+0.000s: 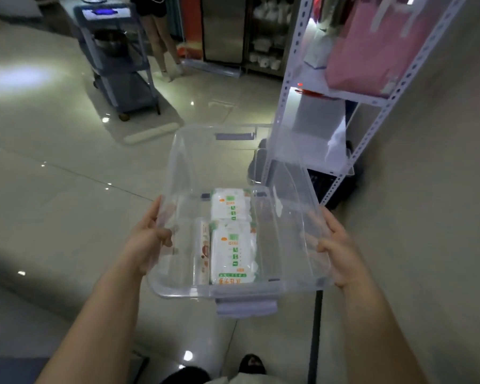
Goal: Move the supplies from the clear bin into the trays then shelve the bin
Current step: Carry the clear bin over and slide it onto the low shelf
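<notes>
A glossy pale tiled floor was seen across most of the view. A tall white perforated-metal shelving unit was set against the wall on the right, and a large pink bag was kept on one of its upper shelves. A grey-blue wheeled cart was parked well back on the left, and another person's legs were seen just beside it.

A clear rectangular plastic bin was held in the air above the floor, in front of the person and just left of the shelving unit. It was carried open-topped, with a grey latch at the near end and another grey latch at the far end.

The bin's left rim was gripped by the left hand, whose fingers were curled over the edge into the bin. The right rim was gripped likewise by the right hand.

Two white soft packets printed in green and orange were laid flat on the bin's bottom, one nearer and one farther, touching end to end. A narrow white packet with orange-brown print was laid along the left side of the nearer one.
</notes>
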A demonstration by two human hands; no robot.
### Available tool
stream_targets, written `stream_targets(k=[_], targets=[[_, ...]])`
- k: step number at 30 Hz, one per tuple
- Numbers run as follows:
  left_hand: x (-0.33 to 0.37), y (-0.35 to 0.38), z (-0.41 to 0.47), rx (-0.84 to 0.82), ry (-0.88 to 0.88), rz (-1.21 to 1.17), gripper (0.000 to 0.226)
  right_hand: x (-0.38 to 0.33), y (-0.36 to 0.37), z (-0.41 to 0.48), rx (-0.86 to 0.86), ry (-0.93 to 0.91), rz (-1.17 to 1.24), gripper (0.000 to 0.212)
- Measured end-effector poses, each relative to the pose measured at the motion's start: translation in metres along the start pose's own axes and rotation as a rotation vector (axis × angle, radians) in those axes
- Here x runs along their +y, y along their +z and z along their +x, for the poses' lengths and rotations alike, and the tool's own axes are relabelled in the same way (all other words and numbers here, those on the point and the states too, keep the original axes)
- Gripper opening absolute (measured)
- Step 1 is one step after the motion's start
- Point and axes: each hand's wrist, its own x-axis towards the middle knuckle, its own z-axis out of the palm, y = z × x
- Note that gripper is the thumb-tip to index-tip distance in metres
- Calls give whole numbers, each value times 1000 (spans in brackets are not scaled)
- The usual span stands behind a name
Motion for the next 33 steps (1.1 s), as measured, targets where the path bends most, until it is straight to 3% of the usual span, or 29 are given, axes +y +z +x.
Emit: stream_targets(k=[12,21,30,33], targets=[[80,-46,185,282,-5,-51,97,-31,103,285,-270,89,-75,91],[208,-107,422,287,-47,4,102,-87,216,492,-168,90,-136,87],[280,-99,640,205,-52,-8,102,-128,246,697,-94,78,-111,78],[304,-87,711,214,-30,-41,100,-139,253,787,-116,108,-67,86]])
